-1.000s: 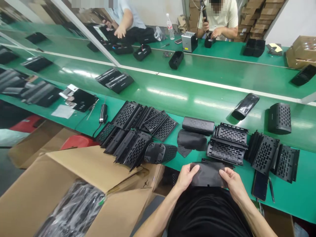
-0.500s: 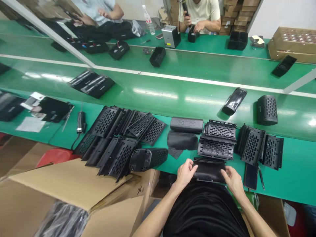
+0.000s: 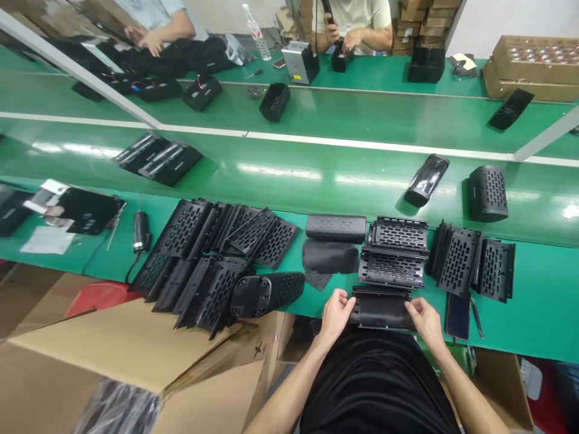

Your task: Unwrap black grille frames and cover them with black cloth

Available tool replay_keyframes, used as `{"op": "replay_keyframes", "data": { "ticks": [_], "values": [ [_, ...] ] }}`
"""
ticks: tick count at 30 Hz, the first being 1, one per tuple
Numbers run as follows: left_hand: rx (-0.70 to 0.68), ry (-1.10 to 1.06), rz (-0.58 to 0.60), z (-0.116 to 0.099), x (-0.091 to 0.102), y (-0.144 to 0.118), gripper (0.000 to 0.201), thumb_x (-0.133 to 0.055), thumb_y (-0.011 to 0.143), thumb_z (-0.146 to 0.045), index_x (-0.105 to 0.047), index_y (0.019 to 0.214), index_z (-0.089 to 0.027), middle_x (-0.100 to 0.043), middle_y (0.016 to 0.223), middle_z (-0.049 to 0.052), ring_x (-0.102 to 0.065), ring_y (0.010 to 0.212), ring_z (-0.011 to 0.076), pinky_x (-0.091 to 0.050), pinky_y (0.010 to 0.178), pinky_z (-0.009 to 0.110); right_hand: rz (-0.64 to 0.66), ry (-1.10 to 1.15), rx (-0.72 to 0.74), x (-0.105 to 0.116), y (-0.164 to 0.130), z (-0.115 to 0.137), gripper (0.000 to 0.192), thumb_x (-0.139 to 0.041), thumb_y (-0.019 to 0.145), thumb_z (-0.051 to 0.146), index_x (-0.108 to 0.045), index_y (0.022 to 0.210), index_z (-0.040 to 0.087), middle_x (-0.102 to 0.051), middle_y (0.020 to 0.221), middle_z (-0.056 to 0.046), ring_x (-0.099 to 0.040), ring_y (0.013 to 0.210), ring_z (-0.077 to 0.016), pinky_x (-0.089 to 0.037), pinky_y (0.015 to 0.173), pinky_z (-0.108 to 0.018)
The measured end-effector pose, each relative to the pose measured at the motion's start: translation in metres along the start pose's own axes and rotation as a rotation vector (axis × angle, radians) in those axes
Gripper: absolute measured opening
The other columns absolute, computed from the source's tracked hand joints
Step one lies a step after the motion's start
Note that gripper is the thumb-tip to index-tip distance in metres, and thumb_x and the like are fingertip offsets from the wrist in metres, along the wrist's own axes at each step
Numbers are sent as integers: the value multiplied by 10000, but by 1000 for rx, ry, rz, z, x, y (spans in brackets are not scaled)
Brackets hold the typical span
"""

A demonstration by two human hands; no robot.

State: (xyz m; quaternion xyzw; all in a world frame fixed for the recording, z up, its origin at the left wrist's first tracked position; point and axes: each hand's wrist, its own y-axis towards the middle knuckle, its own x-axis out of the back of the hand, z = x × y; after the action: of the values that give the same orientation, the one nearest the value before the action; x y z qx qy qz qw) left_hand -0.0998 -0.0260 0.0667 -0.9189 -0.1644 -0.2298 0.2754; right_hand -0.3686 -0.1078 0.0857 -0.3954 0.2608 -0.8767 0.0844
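Note:
A curved black grille panel (image 3: 356,313) lies at the table's front edge, close to my body. Over its inner side is a dark cloth sheet (image 3: 384,311), with some slots showing at the left end. My left hand (image 3: 335,316) pinches the panel's left end between thumb and fingers. At the right end, my right hand (image 3: 423,319) is closed in the same way, its thumb on the sheet's corner. Just beyond stand stacked slotted grille panels (image 3: 392,268). More dark cloth sheets (image 3: 330,257) lie to the left, below a covered grille (image 3: 335,228).
Many grille panels (image 3: 217,295) and a black speaker housing (image 3: 266,293) lie left. Further panels (image 3: 460,259), a phone (image 3: 457,316) and a pen (image 3: 476,317) are right. An open carton (image 3: 122,340) stands front left. Across the green conveyor (image 3: 280,175), co-workers handle black housings.
The view has shifted slightly. Slots now show at the panel's left end, where the sheet covered more before. Both hands stay at the panel's ends.

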Motion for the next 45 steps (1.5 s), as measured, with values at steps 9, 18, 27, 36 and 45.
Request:
{"op": "replay_keyframes", "data": {
  "ticks": [9,18,27,36,45],
  "values": [
    [-78,-463,371,-61,19,-37,412,-644,897,-559,-694,1025,-171,-722,1048,103,-667,982,232,-496,889,342,82,180,147,41,-44,37,513,-551,783,694,-476,644,205,-649,869,-87,-583,776,-212,-463,747,-320],
    [451,-1524,900,-102,19,-51,854,-370,909,-835,-623,1349,-148,-685,1294,205,-625,1235,375,-366,1103,595,381,465,254,59,-105,99,390,-642,932,571,-674,880,185,-645,933,-61,-585,784,-158,-496,725,-257],
    [476,-1419,959,-107,38,-48,865,-410,873,-857,-564,1402,-190,-634,1379,205,-641,1209,416,-471,974,675,590,812,-376,40,-59,56,677,-668,739,776,-679,1094,200,-725,1022,-138,-692,879,-273,-527,679,-331],
    [315,-765,505,-69,18,-40,559,-751,775,-613,-569,1033,-151,-710,771,59,-666,582,188,-587,552,347,329,636,-170,26,-52,35,651,-849,541,748,-585,690,172,-604,656,-14,-496,599,-135,-403,581,-249],
    [168,-472,487,-58,19,-37,511,-603,863,-672,-519,928,-173,-674,617,18,-664,500,173,-520,451,238,336,597,-153,20,-50,26,639,-789,610,772,-580,708,176,-549,633,-1,-420,564,-115,-321,519,-231]
  ]
}}
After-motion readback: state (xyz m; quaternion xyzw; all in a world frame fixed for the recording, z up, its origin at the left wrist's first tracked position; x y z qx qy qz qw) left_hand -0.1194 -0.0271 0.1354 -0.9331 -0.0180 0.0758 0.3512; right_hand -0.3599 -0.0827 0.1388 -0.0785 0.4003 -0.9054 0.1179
